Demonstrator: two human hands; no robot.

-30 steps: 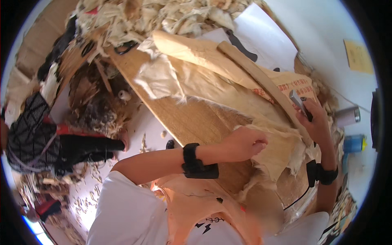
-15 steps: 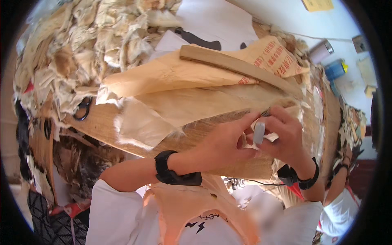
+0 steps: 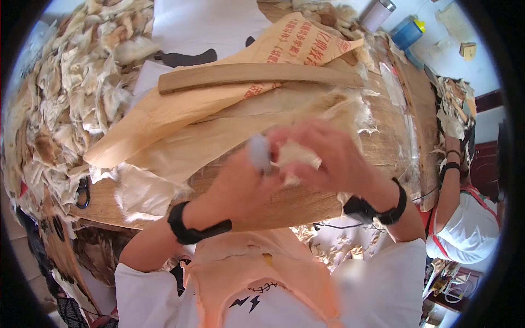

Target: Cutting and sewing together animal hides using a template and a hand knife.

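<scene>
Both of my hands are raised close together over the wooden table, smeared by motion. My left hand (image 3: 240, 172) is closed, with a small grey rounded object (image 3: 260, 152) sticking up at its thumb side; its exact kind is blurred. My right hand (image 3: 333, 158) curves toward the left, fingers bent and very blurred. A pale cream patch (image 3: 299, 156) shows between the hands; whether it is held cannot be made out. Beyond them lies a cream fur pelt (image 3: 229, 136), skin side up, with a pale hide piece (image 3: 143, 191) at its left end.
A curved wooden strip (image 3: 240, 75) lies on brown printed paper (image 3: 131, 128). Heaped fur scraps (image 3: 71, 93) fill the left side. White sheeting (image 3: 202, 24), black-handled scissors (image 3: 83, 192), a tumbler (image 3: 377, 13) and a blue bottle (image 3: 407, 34) surround the table (image 3: 388, 142). Another person's arm (image 3: 449, 180) works at right.
The view has swung right, so the table contents shift left. My hands have moved slightly apart, and the grey object now shows beside my left hand.
</scene>
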